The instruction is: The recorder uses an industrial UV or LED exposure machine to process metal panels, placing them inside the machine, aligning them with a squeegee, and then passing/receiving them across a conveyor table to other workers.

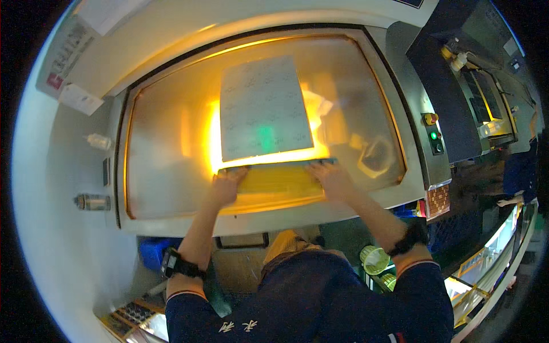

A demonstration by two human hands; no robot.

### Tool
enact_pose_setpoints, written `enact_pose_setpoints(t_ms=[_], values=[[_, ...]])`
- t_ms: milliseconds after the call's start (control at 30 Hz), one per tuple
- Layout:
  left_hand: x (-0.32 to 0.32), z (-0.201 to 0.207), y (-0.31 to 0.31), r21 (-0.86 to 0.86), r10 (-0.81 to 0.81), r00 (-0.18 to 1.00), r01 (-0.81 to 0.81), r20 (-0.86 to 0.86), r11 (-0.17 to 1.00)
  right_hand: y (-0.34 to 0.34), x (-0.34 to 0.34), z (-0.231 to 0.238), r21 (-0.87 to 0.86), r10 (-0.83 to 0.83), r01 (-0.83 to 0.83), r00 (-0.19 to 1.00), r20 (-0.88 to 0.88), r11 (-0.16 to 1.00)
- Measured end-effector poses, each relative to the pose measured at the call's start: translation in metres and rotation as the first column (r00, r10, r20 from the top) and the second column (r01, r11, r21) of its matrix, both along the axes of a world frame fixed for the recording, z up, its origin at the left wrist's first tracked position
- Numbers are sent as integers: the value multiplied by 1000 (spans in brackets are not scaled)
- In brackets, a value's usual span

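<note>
Just below the centre of the frame, the left hand (230, 183) and right hand (326, 174) lie at the two ends of the dark upper edge of a yellowish panel (280, 180), which spans the space between them near the front of a glowing counter (163, 148). The fingers overlap the edge, but blur hides whether either grip pinches the panel or merely rests on it. Just above, at upper centre, a pale patterned sheet (263, 106) lies flat, ringed by bright yellow light, with a green glint low on its face. Right of the counter, a control box (433, 134) shows a lit green button; a clear cylindrical container (92, 202) stands at far left.
</note>
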State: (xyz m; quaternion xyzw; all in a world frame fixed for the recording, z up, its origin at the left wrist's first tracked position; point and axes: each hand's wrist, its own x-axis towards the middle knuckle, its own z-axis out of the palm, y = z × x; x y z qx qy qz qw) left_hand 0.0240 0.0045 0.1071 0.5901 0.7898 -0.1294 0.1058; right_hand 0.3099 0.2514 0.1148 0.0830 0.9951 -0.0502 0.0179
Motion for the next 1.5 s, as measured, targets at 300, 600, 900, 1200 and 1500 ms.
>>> enact_pose_setpoints(t_ms=[300,600,900,1200,1500], values=[[-306,8,250,-73,61,994,-54,92,996,237,-317,20,-87,-228,270,916,331,959],[-443,-22,359,302,7,1000,-15,28,953,341,-467,-13,62,-315,318,948,-45,946],[-286,-17,172,350,63,998,-55,-11,935,191,-308,-17,37,-45,45,999,-13,998],[30,51,50,-111,-37,953,74,301,991,57,12,51,-321,59,28,965,257,947],[-229,-28,372,242,87,992,-62,-94,968,356,-260,-50,204,-241,269,958,-152,941]])
